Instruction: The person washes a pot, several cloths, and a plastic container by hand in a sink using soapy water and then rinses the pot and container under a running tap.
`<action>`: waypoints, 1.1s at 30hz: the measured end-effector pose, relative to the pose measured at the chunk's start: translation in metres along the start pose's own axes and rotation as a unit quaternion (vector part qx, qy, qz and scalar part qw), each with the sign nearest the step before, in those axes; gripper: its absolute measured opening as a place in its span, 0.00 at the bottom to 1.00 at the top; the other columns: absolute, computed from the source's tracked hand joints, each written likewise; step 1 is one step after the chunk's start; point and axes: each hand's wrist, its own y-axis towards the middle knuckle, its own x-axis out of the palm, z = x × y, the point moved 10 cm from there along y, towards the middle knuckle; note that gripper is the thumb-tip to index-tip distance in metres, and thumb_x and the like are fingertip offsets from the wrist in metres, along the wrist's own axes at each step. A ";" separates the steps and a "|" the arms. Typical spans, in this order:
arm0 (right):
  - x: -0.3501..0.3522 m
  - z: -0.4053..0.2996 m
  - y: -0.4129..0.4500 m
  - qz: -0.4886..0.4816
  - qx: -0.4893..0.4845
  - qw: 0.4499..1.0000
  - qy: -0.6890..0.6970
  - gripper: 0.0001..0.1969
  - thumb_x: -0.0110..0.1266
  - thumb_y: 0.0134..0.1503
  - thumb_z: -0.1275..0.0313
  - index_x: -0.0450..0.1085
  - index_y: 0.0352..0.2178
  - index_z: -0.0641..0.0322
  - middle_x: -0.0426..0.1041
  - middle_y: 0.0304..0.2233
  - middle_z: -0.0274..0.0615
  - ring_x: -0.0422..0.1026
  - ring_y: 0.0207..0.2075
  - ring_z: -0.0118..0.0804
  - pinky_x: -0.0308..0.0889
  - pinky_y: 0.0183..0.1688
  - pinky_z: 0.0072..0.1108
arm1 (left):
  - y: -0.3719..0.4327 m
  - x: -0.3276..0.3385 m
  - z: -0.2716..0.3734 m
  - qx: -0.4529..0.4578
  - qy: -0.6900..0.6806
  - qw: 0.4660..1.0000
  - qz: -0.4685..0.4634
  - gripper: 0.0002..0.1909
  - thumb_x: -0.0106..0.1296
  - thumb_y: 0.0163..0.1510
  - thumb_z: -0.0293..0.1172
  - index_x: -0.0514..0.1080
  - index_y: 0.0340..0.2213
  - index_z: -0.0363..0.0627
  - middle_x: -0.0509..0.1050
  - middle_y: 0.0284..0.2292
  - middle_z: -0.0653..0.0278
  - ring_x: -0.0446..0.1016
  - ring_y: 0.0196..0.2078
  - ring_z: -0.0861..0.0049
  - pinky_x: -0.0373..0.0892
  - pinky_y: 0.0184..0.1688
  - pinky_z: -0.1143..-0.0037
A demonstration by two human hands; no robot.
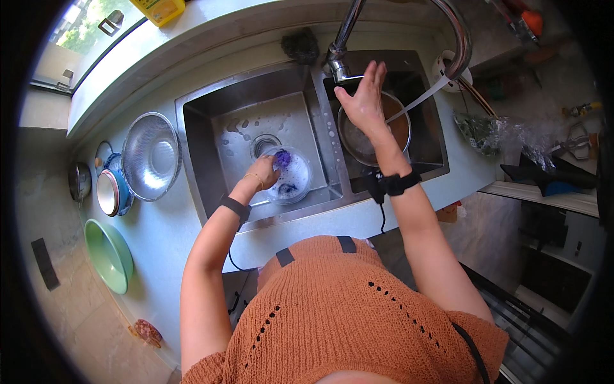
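In the left basin (230, 111), my left hand (263, 172) grips a purple scrubber (283, 158) over a clear round bowl (298, 180) of sudsy water. A dark patch shows in the suds near the bowl's front. My right hand (363, 106) is raised above the right basin (424, 129), fingers extended and thumb apart, holding nothing. It is close to the faucet lever (354, 77); whether they touch is unclear. Water (422, 99) streams from the curved chrome faucet (464, 45) into a round metal pot (408, 129), partly hidden by my right hand and wrist.
Left of the sink stand a metal colander (152, 156), stacked bowls (108, 193) and a green plastic basin (108, 257). A dark bundle (300, 45) lies behind the sink. At right are a white container (443, 72) with chopsticks (479, 97) and crumpled clear plastic (508, 134).
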 end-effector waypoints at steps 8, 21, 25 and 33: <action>0.029 0.053 0.014 0.017 0.203 0.957 0.206 0.55 0.57 0.38 0.57 0.27 0.50 0.84 0.26 0.54 0.70 0.24 0.58 0.55 0.27 0.58 0.28 | 0.001 -0.002 0.008 -0.001 -0.009 1.000 -0.016 0.21 0.49 0.42 0.35 0.65 0.40 0.37 0.66 0.40 0.47 0.64 0.43 0.55 0.61 0.46 0.69; 0.019 0.023 0.010 -0.065 -0.024 0.983 -0.169 0.40 0.53 0.40 0.69 0.43 0.50 0.81 0.40 0.53 0.66 0.37 0.57 0.57 0.34 0.58 0.34 | -0.001 -0.002 0.003 -0.013 -0.014 1.000 -0.005 0.21 0.49 0.43 0.35 0.65 0.39 0.36 0.66 0.40 0.47 0.64 0.43 0.55 0.60 0.47 0.69; 0.013 0.016 0.005 -0.020 -0.036 0.985 -0.169 0.38 0.53 0.40 0.68 0.45 0.48 0.82 0.42 0.53 0.65 0.40 0.57 0.56 0.36 0.58 0.34 | 0.002 -0.005 0.002 -0.006 -0.017 1.000 0.010 0.21 0.49 0.43 0.35 0.65 0.39 0.36 0.66 0.39 0.47 0.64 0.42 0.55 0.61 0.46 0.69; 0.016 0.018 -0.005 -0.078 -0.037 0.980 -0.176 0.42 0.53 0.40 0.67 0.40 0.50 0.81 0.37 0.54 0.67 0.36 0.58 0.56 0.35 0.58 0.34 | 0.000 -0.005 0.002 -0.014 -0.006 1.000 0.006 0.20 0.48 0.43 0.34 0.66 0.38 0.36 0.67 0.38 0.47 0.65 0.42 0.55 0.61 0.45 0.69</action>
